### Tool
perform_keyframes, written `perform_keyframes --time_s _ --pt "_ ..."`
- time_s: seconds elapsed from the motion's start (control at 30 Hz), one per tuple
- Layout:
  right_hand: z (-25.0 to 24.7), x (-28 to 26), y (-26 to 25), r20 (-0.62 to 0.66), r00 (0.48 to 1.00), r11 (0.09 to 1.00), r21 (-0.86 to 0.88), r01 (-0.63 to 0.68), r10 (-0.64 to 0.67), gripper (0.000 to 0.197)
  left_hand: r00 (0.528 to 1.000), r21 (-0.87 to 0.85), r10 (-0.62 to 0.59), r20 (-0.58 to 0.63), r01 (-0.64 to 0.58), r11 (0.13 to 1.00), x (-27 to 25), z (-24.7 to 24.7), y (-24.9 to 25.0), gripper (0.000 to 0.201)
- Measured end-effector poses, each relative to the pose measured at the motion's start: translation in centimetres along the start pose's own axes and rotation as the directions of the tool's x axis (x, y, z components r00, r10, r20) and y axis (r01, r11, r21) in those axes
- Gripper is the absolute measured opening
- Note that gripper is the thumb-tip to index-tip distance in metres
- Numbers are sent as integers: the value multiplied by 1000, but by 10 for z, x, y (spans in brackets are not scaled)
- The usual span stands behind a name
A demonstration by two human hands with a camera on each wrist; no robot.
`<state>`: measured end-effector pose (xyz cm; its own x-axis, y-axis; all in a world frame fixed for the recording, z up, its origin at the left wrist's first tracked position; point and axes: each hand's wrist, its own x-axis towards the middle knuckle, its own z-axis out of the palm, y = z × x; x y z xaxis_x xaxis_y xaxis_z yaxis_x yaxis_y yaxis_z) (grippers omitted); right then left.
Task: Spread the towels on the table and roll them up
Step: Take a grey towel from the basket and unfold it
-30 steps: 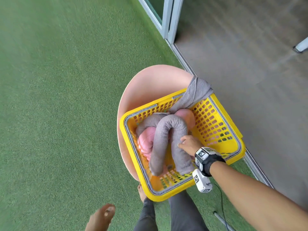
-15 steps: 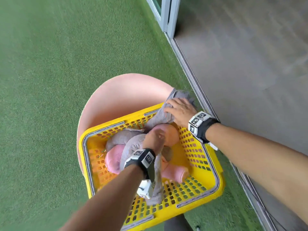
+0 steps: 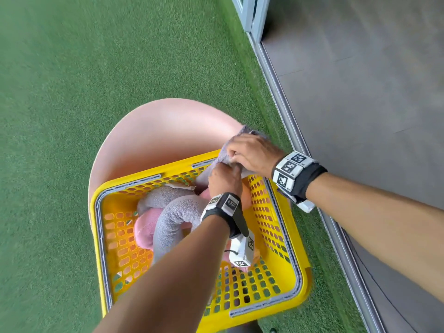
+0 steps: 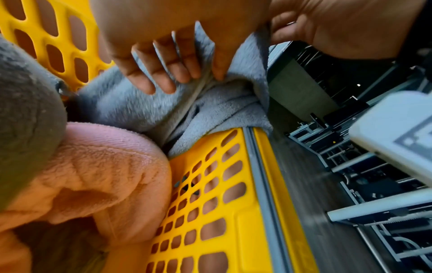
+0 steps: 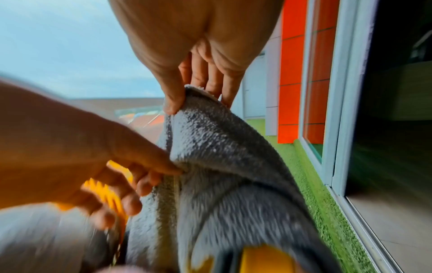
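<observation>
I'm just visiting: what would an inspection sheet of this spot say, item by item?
Surface: pink seat, on green turf; no table seen.
Job's things: grey towel draped over the far rim of the yellow basket; rolled grey and pink towels inside.
Clutter: nothing seen.
Hands: left hand and right hand both pinch the grey towel.
Cables: thin cord at the left wrist camera.
Surroundings: door frame, grey floor.

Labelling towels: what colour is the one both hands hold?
Grey towel, pinched by right hand and left hand; right wrist view shows it best.
</observation>
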<state>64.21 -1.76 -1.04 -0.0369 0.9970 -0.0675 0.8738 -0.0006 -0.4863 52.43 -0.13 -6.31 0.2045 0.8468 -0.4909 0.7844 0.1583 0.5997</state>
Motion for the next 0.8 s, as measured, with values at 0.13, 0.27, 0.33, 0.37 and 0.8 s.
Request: perform_keyframes --time_s 0.13,0.27,0.33,0.37,0.8 --pt "-42 -5 -16 -164 971 976 160 -146 172 11 977 -108 42 -208 -65 992 -20 -13 16 38" --pt "-105 -15 -41 -297 918 953 227 -200 264 10 916 -126 196 -349 -253 959 -37 -42 58 39" --pt "-136 -28 -54 -366 872 934 270 -233 324 8 890 -120 288 -354 -348 930 -45 -57 89 41" --pt "-152 -36 -59 -405 844 925 292 -244 350 7 872 -118 341 -351 -403 908 -49 -65 106 39" --pt "-294 -297 -177 -828 263 813 337 -475 496 26 321 -307 947 17 -899 311 -263 -163 282 22"
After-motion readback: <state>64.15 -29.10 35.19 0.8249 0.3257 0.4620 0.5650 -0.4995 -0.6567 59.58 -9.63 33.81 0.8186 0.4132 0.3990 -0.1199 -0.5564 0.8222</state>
